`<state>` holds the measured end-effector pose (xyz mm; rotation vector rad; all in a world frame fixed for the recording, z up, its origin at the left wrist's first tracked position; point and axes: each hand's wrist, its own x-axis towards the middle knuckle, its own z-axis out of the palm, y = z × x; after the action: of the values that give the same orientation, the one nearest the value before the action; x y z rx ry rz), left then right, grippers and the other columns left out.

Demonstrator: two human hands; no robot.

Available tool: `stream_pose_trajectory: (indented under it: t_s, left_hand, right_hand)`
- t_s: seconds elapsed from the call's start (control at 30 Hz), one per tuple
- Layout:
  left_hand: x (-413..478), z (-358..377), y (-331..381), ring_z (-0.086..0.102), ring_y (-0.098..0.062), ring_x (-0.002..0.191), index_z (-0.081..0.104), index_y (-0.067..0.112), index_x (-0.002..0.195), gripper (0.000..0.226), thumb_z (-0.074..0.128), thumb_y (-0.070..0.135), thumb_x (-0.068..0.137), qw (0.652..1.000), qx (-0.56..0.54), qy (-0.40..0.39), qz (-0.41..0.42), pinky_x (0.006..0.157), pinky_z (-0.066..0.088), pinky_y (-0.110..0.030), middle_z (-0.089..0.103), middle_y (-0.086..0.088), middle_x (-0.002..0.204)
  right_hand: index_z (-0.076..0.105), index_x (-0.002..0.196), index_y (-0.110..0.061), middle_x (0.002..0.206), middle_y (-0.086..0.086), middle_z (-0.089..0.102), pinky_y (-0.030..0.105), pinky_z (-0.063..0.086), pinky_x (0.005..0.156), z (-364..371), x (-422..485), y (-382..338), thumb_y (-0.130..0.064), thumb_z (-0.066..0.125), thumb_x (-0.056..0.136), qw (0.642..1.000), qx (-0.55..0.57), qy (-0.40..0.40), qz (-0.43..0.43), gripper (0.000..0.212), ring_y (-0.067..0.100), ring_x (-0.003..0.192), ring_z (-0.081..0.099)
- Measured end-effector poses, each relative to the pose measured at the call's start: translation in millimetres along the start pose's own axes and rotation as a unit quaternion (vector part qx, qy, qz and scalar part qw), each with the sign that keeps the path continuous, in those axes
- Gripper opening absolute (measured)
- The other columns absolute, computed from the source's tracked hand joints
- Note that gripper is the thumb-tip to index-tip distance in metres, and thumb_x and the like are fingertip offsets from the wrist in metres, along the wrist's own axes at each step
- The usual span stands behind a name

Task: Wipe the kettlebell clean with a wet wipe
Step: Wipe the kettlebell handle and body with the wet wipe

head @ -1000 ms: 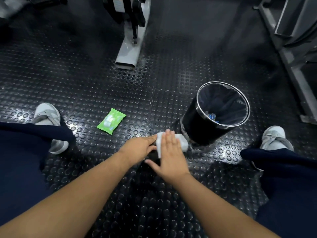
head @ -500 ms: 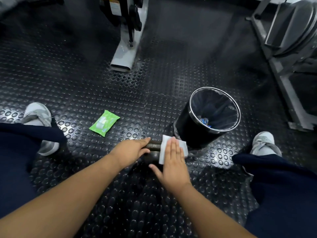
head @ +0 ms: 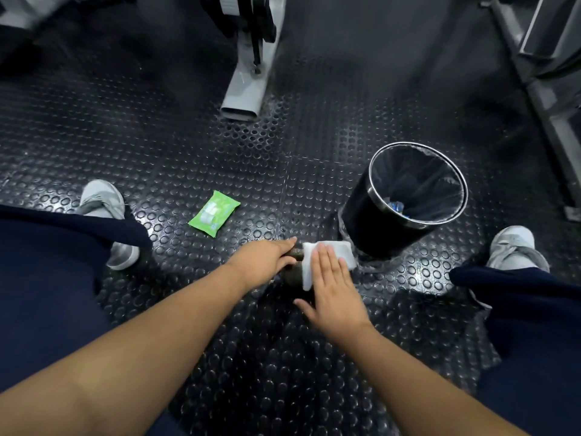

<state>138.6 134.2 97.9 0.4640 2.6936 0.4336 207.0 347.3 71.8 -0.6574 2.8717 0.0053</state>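
Moved: since a second ago the wet wipe [head: 327, 258] has parted from the left hand [head: 262, 259], and a strip of dark metal shows between them; both hands stay on the job.
Around: green wipes pack [head: 214, 213] lies flat, far left of the hands; black bin [head: 361, 228] stands just right of the wipe; grey machine foot [head: 243, 92] sits well beyond.
In the way: hands and wipe cover nearly all of the kettlebell [head: 294, 255], down on the floor [head: 157, 146] between left shoe [head: 102, 199] and right shoe [head: 515, 250].
Left grip: finger and thumb curl round the kettlebell's handle.
Right grip: right hand [head: 333, 287] lies flat, fingers straight, pressing the wipe onto the kettlebell.
Textures: floor is shiny black rubber with raised round studs; bin is round, with a bright metal rim and a plastic liner; wipe is white and folded; kettlebell looks dull and dark.
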Motion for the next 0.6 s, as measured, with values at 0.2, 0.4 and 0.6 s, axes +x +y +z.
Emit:
stream_pose_trajectory:
  t_s: [0.2, 0.4, 0.6]
  left_hand:
    - [3, 3, -6, 0.054, -0.018, 0.137, 0.029, 0.036, 0.162, 0.058, 0.043, 0.049, 0.108, 1.0, -0.01, -0.009, 0.001, 0.107, 0.045, -0.032, 0.048, 0.009, 0.156]
    - [3, -1, -5, 0.061, -0.016, 0.127, 0.038, 0.04, 0.157, 0.054, 0.05, 0.028, 0.106, 0.999, -0.025, 0.008, 0.035, 0.098, 0.048, -0.029, 0.051, 0.017, 0.153]
    - [2, 2, -7, 0.052, -0.013, 0.138, 0.031, 0.033, 0.162, 0.055, 0.044, 0.044, 0.109, 0.999, -0.011, 0.017, 0.024, 0.108, 0.042, -0.028, 0.046, 0.012, 0.158]
  right_hand:
    - [-0.007, 0.161, 0.001, 0.169, 0.02, -0.012, 0.048, 0.003, 0.129, -7, 22, 11, -0.083, 0.019, 0.093, 0.989, 0.076, 0.007, 0.128, 0.111, 0.03, 0.158, -0.012]
    - [0.0, 0.161, 0.002, 0.17, 0.022, -0.003, 0.05, 0.002, 0.128, -20, 43, -32, -0.078, 0.033, 0.093, 0.997, 0.069, 0.01, 0.037, 0.11, 0.034, 0.158, -0.008]
    - [-0.011, 0.159, 0.003, 0.167, 0.022, -0.02, 0.053, 0.01, 0.127, 3, 8, -9, -0.065, 0.034, 0.101, 1.0, -0.022, 0.008, -0.019, 0.1, 0.033, 0.155, -0.022]
